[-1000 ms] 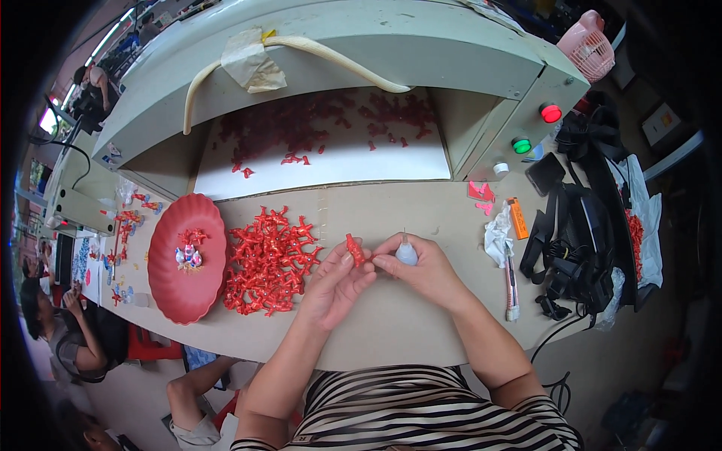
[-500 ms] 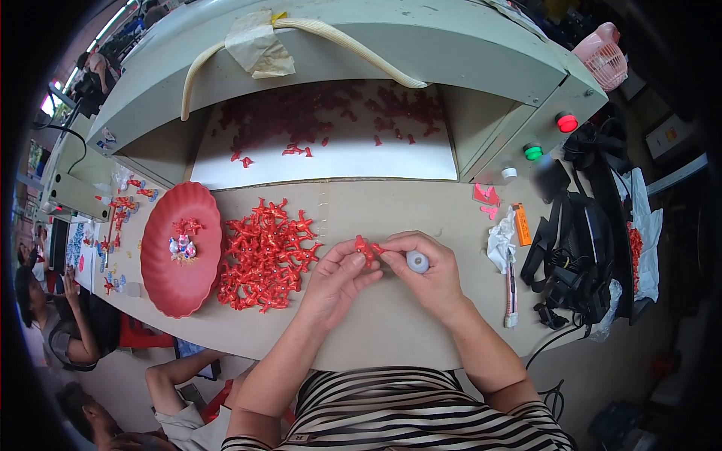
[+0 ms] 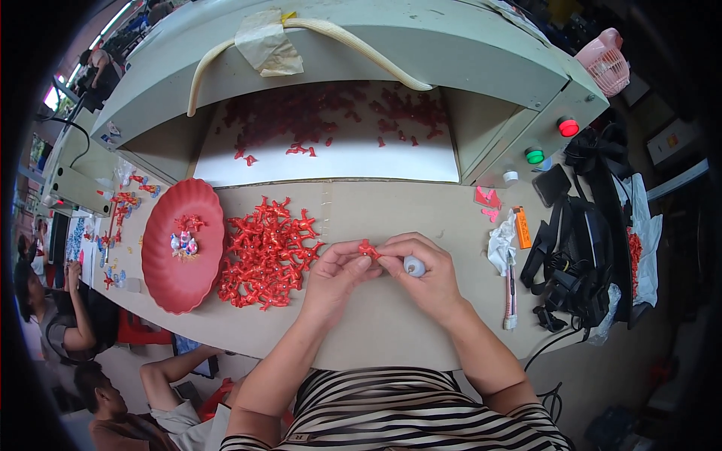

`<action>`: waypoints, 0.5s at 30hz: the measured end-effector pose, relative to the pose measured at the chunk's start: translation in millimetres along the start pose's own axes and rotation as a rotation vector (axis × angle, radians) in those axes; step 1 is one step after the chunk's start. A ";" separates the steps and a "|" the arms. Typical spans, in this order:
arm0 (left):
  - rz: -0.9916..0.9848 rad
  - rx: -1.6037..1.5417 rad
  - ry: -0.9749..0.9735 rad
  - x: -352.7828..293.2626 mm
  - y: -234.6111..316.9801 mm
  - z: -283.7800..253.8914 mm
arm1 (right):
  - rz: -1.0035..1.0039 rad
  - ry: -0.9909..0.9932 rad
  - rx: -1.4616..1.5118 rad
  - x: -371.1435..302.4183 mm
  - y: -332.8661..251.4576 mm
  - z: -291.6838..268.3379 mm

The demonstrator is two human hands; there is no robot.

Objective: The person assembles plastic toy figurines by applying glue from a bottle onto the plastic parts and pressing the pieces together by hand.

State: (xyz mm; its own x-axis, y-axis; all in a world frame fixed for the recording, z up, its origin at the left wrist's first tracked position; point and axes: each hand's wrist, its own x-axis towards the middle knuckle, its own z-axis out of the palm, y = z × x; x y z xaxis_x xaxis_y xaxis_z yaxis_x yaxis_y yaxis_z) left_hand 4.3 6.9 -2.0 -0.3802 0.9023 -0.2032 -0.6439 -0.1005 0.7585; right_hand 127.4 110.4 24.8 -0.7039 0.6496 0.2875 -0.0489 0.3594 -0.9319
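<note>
Between my two hands is a small glossy red plastic figurine [image 3: 367, 249]. The thumb and fingers of my left hand [image 3: 335, 272] pinch it. My right hand [image 3: 427, 279] is closed round a small pale bottle [image 3: 413, 266], whose rounded end pokes out between the fingers. Its thumb and forefinger tips meet the figurine's right side; what lies right between them is hidden. Just left of my left hand, a heap of similar red figurines [image 3: 265, 252] covers part of the table. A red scalloped oval dish [image 3: 162, 255] beside the heap holds a few red and white-blue pieces.
Ahead stands a grey-green machine [image 3: 421, 45] with more red pieces on its white bed [image 3: 338, 170]. To the right lie crumpled tissue [image 3: 502, 244], an orange box [image 3: 522, 228], a cutter-like tool [image 3: 511, 293] and a black bag [image 3: 579, 255]. Co-workers sit at lower left.
The figurine has been turned between my fingers, and the bottle in my right hand has tilted and shifted slightly left. At lower left a seated co-worker has moved further into view.
</note>
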 end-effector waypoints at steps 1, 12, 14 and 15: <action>0.036 0.055 0.016 0.1 -0.3 0.1 | 0.013 -0.009 0.014 -0.1 -0.1 0.2; 0.062 0.138 0.086 -3.0 0.2 5.0 | 0.135 -0.025 -0.019 -1.6 -2.6 -2.6; 0.065 0.142 0.099 -3.2 -1.8 4.4 | 0.133 -0.029 -0.038 -2.2 -2.9 -3.0; 0.101 0.203 0.110 -2.8 -3.1 3.3 | 0.143 -0.030 -0.040 -2.1 -3.0 -3.2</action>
State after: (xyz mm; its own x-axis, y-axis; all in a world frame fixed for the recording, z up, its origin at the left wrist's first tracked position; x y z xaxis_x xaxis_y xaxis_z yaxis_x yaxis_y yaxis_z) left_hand 9.5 6.1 -1.7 -0.5134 0.8395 -0.1777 -0.4567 -0.0920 0.8848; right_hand 131.3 110.0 27.7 -0.7227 0.6757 0.1453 0.0807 0.2913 -0.9532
